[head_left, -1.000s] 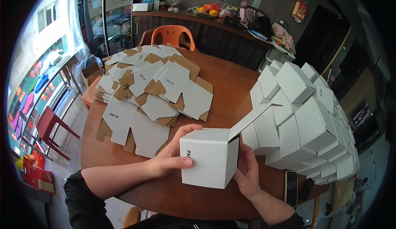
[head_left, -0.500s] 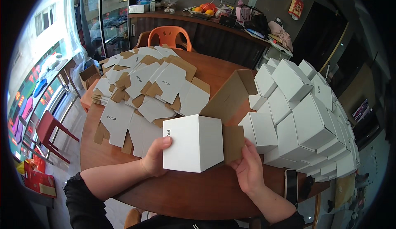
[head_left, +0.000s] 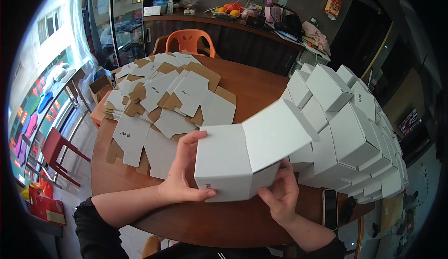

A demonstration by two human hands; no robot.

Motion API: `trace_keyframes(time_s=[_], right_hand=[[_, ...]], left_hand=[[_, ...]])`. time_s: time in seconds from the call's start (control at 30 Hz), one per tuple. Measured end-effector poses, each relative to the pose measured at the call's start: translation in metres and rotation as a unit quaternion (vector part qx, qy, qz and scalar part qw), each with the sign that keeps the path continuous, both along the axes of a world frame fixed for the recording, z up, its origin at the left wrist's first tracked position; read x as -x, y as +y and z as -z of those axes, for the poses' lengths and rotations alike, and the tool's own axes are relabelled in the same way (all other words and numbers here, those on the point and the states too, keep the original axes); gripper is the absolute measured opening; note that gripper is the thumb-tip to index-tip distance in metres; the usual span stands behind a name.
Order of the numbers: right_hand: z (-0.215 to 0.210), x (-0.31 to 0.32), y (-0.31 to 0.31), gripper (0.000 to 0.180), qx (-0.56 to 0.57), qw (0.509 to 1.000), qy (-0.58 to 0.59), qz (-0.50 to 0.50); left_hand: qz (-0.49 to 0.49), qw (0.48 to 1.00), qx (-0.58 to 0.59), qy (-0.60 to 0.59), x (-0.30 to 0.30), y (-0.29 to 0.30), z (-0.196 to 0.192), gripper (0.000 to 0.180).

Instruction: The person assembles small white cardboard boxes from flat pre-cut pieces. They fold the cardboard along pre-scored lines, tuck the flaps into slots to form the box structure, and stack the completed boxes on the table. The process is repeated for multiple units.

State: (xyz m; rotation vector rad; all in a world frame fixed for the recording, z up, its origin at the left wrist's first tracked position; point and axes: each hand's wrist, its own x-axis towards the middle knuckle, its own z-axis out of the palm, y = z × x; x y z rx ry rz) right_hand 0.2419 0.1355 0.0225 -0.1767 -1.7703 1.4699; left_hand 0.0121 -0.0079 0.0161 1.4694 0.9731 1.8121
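Note:
A white cardboard box [head_left: 223, 149] is held between my two hands above the near part of the table. Its lid [head_left: 279, 135] stands out to the upper right, white outer face toward me. My left hand [head_left: 181, 177] grips the box's left end, thumb on the lower front and fingers at the upper left edge. At the right end, my right hand [head_left: 283, 191] has its thumb by the lower edge and its fingers curled below the lid, partly hidden. The inside of the box is out of sight.
Flat unfolded box blanks [head_left: 186, 95], white and brown, lie heaped on the left of the wooden table [head_left: 196, 221]. Folded white boxes [head_left: 352, 135] are stacked high at the right. A phone [head_left: 329, 210] lies near the right edge. An orange chair [head_left: 190, 39] stands beyond the table.
The box has been turned, so its printed side now faces lower and the lid shows white instead of its brown inside. The left fingers have come to the upper edge; the right hand's fingers have curled in.

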Motion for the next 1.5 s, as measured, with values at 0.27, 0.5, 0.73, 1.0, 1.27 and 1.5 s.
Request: trace_keyframes(time_s=[0.27, 0.5, 0.73, 1.0, 1.27, 1.5], right_hand=[[-0.002, -0.012, -0.009, 0.025, -0.251, 0.966, 0.024, 0.06], [0.033, -0.042, 0.012, 0.05, -0.012, 0.989, -0.101, -0.104], [0.018, -0.033, 0.021, 0.049, 0.0, 0.99, -0.135, -0.027], [0.018, 0.015, 0.066, 0.048, -0.031, 0.976, -0.196, 0.09], [0.03, 0.053, 0.106, 0.047, -0.075, 0.953, -0.256, 0.145], [0.038, 0.069, 0.117, 0.047, -0.097, 0.942, -0.278, 0.16]], left_hand=[[-0.121, 0.985, -0.046, 0.114, 0.001, 0.0, 0.011, 0.113], [0.032, 0.989, -0.084, 0.121, 0.0, -0.001, 0.008, 0.115], [0.06, 0.948, -0.082, 0.301, -0.018, -0.011, -0.011, 0.12], [0.115, 0.946, -0.002, 0.303, -0.033, -0.015, -0.013, 0.144], [0.11, 0.929, -0.003, 0.353, -0.043, -0.02, -0.02, 0.139], [0.102, 0.927, -0.026, 0.359, -0.048, -0.024, -0.019, 0.135]])
